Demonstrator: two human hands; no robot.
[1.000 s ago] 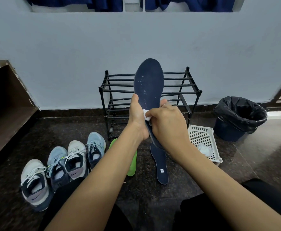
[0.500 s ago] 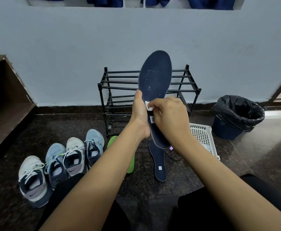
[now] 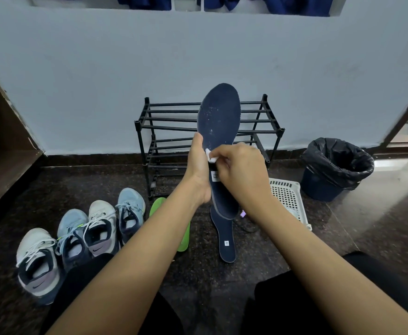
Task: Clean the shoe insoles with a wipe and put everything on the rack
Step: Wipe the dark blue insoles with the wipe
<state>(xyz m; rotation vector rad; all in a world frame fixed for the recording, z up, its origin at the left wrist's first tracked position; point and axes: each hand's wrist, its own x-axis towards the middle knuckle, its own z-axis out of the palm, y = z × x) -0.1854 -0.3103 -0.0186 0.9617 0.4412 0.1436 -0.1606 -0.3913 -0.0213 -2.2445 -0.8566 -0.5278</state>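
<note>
I hold a dark blue insole upright in front of the black shoe rack. My left hand grips its left edge at the middle. My right hand pinches a small white wipe against the insole's face near the middle. White specks dot the insole's upper half. A second dark blue insole and a green insole lie on the dark floor below my hands.
Several sneakers stand in a row on the floor at the left. A white perforated basket lies right of the rack, and a bin with a black liner stands farther right. A wooden shelf lines the left wall.
My hands and the insole have risen slightly and the wipe has slid a little along the middle of the insole. The camera has tilted a bit.
</note>
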